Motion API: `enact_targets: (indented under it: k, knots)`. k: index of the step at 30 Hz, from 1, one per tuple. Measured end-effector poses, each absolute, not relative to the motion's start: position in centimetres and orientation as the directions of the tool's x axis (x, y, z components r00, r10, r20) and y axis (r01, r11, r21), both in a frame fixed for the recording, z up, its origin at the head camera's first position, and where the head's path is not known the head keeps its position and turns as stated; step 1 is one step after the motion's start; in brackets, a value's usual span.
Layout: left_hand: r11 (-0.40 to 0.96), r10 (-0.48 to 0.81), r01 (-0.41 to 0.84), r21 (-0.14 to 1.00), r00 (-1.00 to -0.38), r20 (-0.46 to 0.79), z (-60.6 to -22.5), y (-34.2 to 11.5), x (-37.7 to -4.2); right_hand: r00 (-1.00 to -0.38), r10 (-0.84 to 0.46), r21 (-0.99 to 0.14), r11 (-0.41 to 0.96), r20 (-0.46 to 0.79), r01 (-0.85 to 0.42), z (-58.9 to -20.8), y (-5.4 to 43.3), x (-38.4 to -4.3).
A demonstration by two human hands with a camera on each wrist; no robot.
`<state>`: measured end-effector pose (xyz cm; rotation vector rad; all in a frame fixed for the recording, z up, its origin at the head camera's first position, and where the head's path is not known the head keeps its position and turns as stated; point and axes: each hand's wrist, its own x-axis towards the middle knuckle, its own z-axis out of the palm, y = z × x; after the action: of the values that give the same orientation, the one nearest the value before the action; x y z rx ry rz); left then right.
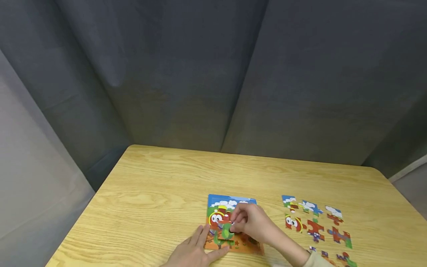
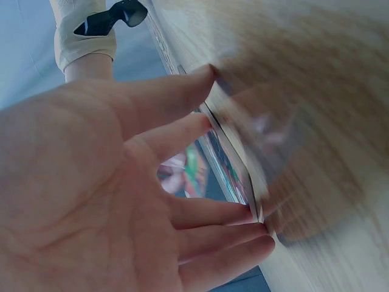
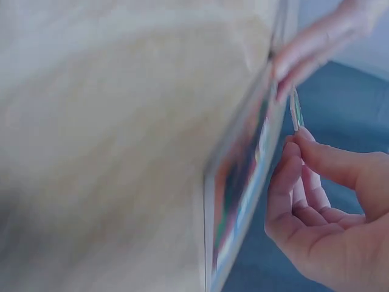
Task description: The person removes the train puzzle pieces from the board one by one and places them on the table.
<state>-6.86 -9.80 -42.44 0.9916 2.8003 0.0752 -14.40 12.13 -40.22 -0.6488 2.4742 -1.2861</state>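
Note:
My right hand [image 1: 252, 221] pinches a green puzzle piece [image 1: 225, 230] between thumb and fingertips, over the lower left of a picture puzzle board [image 1: 217, 199]. In the right wrist view the piece [image 3: 296, 111] stands tilted and apart from the board [image 3: 243, 182]. My left hand [image 1: 194, 250] has its fingers extended and touches the board's lower left edge. The left wrist view shows this palm [image 2: 91, 182] with fingertips at the board's side, the held piece [image 2: 196, 171] blurred behind.
Several loose puzzle pieces lie in rough rows on the wooden table [image 1: 160, 178] right of the board, among them a piece with cartoon eyes [image 1: 293, 223] and a sky-blue piece [image 1: 310, 207]. Grey curtains [image 1: 186, 74] hang behind the table.

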Motion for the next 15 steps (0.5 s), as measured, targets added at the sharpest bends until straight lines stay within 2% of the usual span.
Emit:
enact_targets:
  k: [9, 15]
  knots:
    - [0.765, 0.644, 0.640, 0.071, -0.758, -0.106, -42.6, -9.8, -6.8, -0.910, -0.404, -0.840, 0.523, -0.094, -0.145, -39.1, 19.0, -14.2]
    - [0.761, 0.648, 0.638, 0.117, -0.756, -0.094, -42.7, -9.9, -6.7, -0.923, -0.346, -0.804, 0.590, -0.168, -0.075, -39.7, 23.2, -13.2]
